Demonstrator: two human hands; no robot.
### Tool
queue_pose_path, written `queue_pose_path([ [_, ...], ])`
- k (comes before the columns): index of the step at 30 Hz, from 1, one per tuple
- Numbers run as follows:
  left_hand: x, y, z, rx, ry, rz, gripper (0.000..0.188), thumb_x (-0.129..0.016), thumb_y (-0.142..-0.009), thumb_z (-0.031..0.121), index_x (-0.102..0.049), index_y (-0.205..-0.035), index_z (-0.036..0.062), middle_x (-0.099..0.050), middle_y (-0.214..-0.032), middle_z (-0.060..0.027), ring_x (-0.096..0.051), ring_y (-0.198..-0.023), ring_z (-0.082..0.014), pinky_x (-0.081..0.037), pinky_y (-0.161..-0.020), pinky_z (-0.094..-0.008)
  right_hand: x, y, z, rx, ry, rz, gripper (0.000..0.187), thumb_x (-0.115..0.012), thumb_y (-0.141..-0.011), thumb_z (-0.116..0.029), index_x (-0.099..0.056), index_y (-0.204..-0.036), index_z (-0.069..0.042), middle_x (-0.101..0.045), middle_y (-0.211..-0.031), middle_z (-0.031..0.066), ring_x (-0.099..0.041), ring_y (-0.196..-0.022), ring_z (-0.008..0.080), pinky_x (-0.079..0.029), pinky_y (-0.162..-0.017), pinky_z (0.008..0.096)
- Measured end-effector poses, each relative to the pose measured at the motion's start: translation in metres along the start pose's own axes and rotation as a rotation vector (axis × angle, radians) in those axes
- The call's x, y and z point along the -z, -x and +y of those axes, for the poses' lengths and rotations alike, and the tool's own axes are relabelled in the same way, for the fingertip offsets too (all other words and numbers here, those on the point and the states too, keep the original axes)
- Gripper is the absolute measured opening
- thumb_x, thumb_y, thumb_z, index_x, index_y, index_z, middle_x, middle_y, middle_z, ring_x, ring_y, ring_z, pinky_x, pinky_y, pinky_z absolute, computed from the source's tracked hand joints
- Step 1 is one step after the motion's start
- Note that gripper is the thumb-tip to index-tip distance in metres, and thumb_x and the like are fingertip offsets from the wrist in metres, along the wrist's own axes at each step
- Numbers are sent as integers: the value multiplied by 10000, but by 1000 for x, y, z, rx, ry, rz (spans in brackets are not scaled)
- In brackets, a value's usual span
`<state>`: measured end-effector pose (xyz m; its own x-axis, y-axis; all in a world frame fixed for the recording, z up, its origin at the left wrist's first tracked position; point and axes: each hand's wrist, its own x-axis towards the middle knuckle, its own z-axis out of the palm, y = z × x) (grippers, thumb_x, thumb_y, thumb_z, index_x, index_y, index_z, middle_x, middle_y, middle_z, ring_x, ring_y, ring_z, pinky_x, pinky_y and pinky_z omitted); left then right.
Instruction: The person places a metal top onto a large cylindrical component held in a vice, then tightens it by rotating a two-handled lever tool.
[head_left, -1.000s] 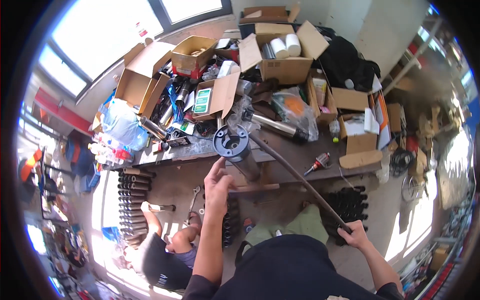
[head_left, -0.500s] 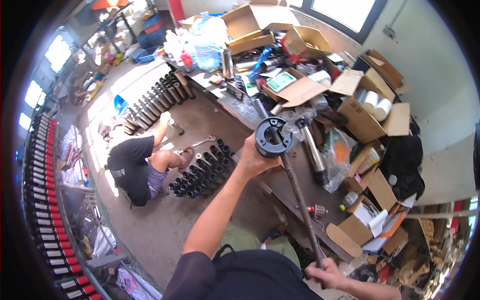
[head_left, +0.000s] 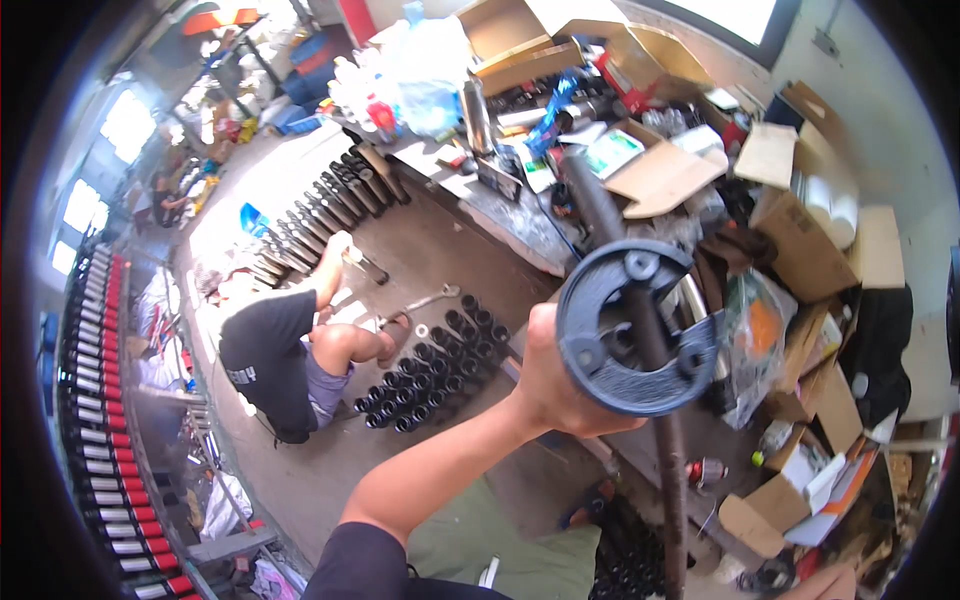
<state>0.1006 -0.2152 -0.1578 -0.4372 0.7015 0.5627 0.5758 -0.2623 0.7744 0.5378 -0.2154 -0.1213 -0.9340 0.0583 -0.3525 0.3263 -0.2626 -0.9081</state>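
My left hand (head_left: 555,385) is closed round the left and lower side of a thick, dark metal ring (head_left: 585,350). The ring's face has screw holes and a notch on the right. A long dark rod (head_left: 672,510) shows in the ring's opening and runs below it to the bottom edge; how the two join is unclear. Beyond the ring, a dark tube (head_left: 592,195) slants up to the left. Only a bit of my right arm (head_left: 832,583) appears at the lower right; that hand is out of view.
A person in a black shirt (head_left: 265,350) crouches on the floor at left, by rows of upright black tubes (head_left: 430,372) and a wrench (head_left: 432,298). The cluttered workbench (head_left: 520,225) holds cardboard boxes (head_left: 800,245). Red-and-white cylinders (head_left: 105,400) line a rack at far left.
My left hand and the ring have come closer to the camera and moved right and down. The rod now stands steeper. My right hand, earlier gripping the rod's lower end, has left the view.
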Motion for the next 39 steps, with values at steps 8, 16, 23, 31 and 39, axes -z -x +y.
queue_pose_path([
  [8, 0, -26, 12, -26, 296, 206, 586, -877, -585, 251, -605, -1047, 14, -653, -865, -161, -664, -729, -359, -542, -664, -427, -151, -123, -27, 184, -306, 33, 424, -461, -1020, -208, -520, -636, -39, -500, -565, 87, -449, -469, 240, -348, -462, 370],
  [16, -2, -25, 24, 188, 438, 81, 553, -818, -599, 129, -588, -1088, 13, -648, -936, -182, -615, -861, -436, -486, -788, -477, -314, -283, -20, 387, -474, 748, 482, -474, -1028, -292, -512, -623, -33, -454, -542, 70, -368, -481, 192, -309, -498, 349],
  [23, 22, -28, 18, 174, 448, -68, 275, -825, -746, 91, -640, -932, 9, -657, -845, -9, -597, -747, -125, -506, -731, -304, -360, -383, -16, 400, -628, 860, 414, -491, -1037, -259, -592, -690, -56, -523, -607, 70, -450, -534, 195, -383, -545, 357],
  [31, 97, 23, 8, 461, 469, -372, 611, -771, -841, 112, -435, -1342, 16, -590, -1182, -108, -551, -1143, -240, -409, -1033, -369, -337, -395, -4, 564, -218, 826, 246, -595, -989, -153, -616, -768, -49, -592, -732, 57, -579, -728, 217, -473, -655, 355],
  [39, 272, 201, 191, 1245, 532, 174, 253, -773, -811, 196, -576, -870, 49, -555, -663, -21, -534, -559, -120, -460, -543, -263, -4, -295, -145, 970, 664, 1526, 333, -541, -928, 26, -510, -1255, -34, -488, -1186, 131, -476, -1052, 249, -388, -930, 335],
])
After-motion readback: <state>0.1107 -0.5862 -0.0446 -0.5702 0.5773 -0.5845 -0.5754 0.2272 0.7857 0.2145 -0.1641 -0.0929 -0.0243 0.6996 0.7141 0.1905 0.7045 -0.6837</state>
